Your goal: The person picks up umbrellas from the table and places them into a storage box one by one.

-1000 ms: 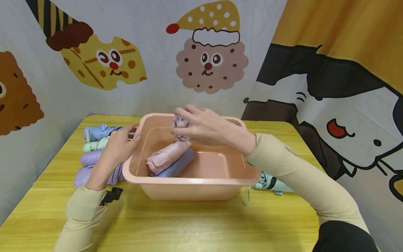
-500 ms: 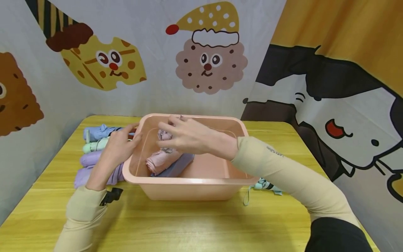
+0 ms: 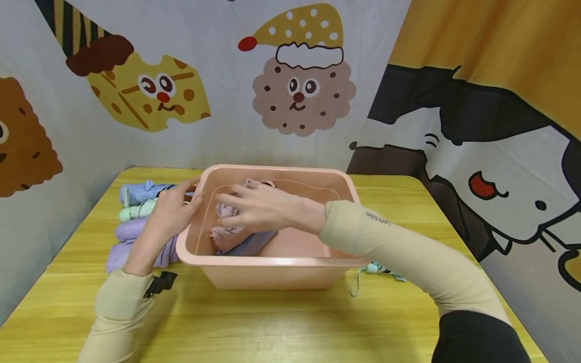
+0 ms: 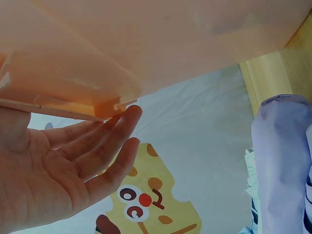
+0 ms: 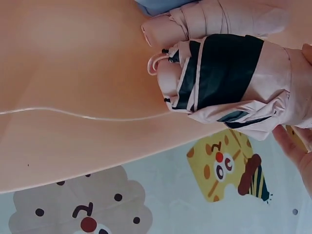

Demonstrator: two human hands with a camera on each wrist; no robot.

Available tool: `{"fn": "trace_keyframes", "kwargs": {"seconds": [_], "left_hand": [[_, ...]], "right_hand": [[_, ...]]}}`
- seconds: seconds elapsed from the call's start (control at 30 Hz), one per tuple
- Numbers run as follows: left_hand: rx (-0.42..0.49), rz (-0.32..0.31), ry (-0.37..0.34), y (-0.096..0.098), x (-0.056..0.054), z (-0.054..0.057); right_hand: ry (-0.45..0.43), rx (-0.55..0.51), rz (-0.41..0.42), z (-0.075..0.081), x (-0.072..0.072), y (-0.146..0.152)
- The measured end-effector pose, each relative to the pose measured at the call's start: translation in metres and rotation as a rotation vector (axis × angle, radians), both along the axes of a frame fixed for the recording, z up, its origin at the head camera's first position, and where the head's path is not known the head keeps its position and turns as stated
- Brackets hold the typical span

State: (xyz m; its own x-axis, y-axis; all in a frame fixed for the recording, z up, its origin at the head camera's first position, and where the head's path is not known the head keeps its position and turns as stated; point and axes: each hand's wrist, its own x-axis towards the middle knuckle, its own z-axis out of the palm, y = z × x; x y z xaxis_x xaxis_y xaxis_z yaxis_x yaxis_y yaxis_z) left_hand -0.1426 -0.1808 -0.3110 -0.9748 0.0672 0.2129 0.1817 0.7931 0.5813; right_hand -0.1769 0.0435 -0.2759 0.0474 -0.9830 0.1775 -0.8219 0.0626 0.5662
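A peach plastic basin [image 3: 290, 261] stands on the table. My left hand [image 3: 170, 214] holds its left rim, thumb over the edge and fingers along the outside; in the left wrist view the fingers [image 4: 105, 153] lie just under the rim. My right hand [image 3: 258, 206] is inside the basin, holding a folded pale pink umbrella [image 3: 227, 212] from above. The right wrist view shows this umbrella's black band [image 5: 224, 70] and small cord loop [image 5: 153, 63]. Under the hand lie a second pink folded umbrella [image 3: 227, 239] and a blue-grey one [image 3: 254, 244].
Left of the basin lie a blue folded umbrella [image 3: 142, 192], a mint green one [image 3: 136, 210] and purple ones [image 3: 120, 254]. A mint umbrella with a wrist loop [image 3: 374, 268] lies right of the basin, partly behind my sleeve. A cartoon-printed cloth [image 3: 227, 141] hangs behind the table.
My right hand has moved left and down into the basin with the pink umbrella, bringing it over the other two. My left hand has stayed on the rim.
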Motion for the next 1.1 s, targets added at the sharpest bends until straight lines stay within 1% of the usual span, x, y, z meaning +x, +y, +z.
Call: {"fn": "trace_keyframes", "kwargs": {"seconds": [0.07, 0.17, 0.3, 0.4, 0.6, 0.87, 1.1], "left_hand": [[0.002, 0.0, 0.002, 0.0, 0.0, 0.0], [0.004, 0.002, -0.002, 0.0, 0.0, 0.0], [0.009, 0.007, -0.015, 0.0, 0.0, 0.0], [0.014, 0.004, -0.018, 0.0, 0.0, 0.001], [0.015, 0.008, -0.023, 0.0, 0.0, 0.001], [0.017, 0.009, -0.042, 0.001, 0.0, 0.002], [0.007, 0.013, -0.021, 0.001, 0.001, 0.002]], "right_hand": [[0.011, 0.016, 0.01, -0.003, -0.001, -0.002], [0.005, 0.099, -0.006, -0.004, -0.002, -0.003], [-0.027, 0.186, -0.036, -0.009, -0.001, -0.007], [-0.059, 0.214, -0.043, -0.014, -0.001, -0.01], [-0.063, 0.233, -0.067, -0.016, -0.003, -0.013], [-0.049, 0.212, -0.052, -0.016, -0.004, -0.009], [-0.103, 0.237, -0.116, -0.011, -0.003, -0.004]]}}
